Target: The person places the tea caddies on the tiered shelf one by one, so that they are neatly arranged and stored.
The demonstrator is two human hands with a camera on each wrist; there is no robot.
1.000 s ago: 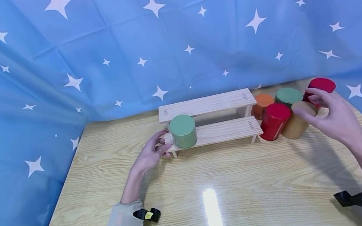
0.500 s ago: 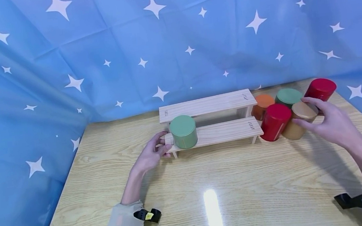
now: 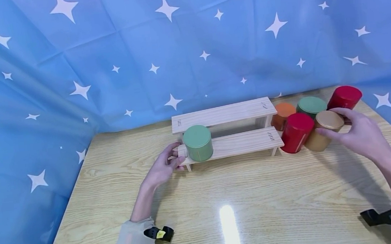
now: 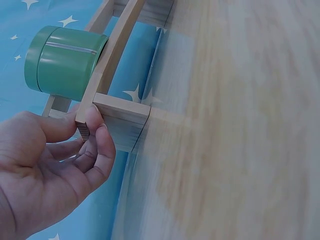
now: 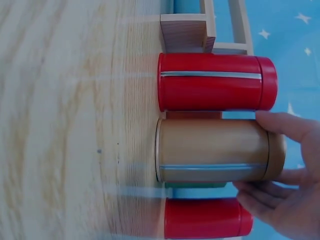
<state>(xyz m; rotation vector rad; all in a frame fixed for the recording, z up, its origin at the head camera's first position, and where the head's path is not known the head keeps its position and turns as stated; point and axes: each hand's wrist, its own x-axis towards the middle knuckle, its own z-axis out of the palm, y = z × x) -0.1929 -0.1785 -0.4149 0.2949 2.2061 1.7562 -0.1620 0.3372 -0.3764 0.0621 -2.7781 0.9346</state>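
A short green tin [image 3: 198,142] stands on the left part of the lower step of a two-step wooden shelf [image 3: 245,142]. My left hand [image 3: 161,168] pinches the left end of that lower board between thumb and fingers, as the left wrist view shows up close. At the right, my right hand [image 3: 361,135] has its thumb and fingers around the lid end of a tall tan canister [image 5: 215,147]. The canister is upright on the table, its base at the tabletop in the right wrist view. A tall red canister [image 3: 297,132] stands just left of it.
Behind the tan canister are an orange tin [image 3: 283,114], a darker green tin [image 3: 311,104] and another red canister [image 3: 345,97]. The shelf's upper step [image 3: 223,113] is bare. A blue curtain with white stars [image 3: 193,37] hangs along the table's back edge.
My right hand has moved down and its fingers have closed in around the top of the tan canister. The left hand stays at the shelf's end.
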